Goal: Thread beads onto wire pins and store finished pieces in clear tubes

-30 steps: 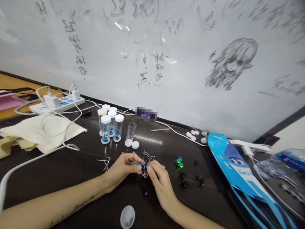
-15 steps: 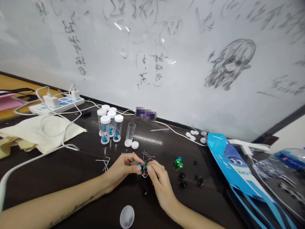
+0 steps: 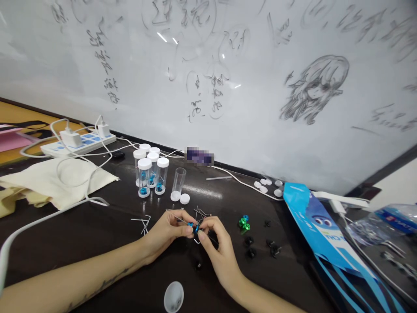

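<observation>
My left hand is closed in a pinch on a small blue metal part, with a thin grey rod or wire running along the fingers. From the other side, my right hand pinches the same part between thumb and index finger. Fingertips cover much of it, so its exact shape is hidden. Behind the hands lie several thin metal pieces. Bent metal rods rest left of my left hand. Small green and blue parts sit to the right, near several black parts.
Capped clear tubes with blue parts stand at the back left, beside an uncapped tube and a white cap. A small white cup is in front. A blue bag lies right; a power strip lies left.
My right hand's fingers have shifted slightly on the blue part, with the thumb now nearer its front. My left hand stays almost still.
</observation>
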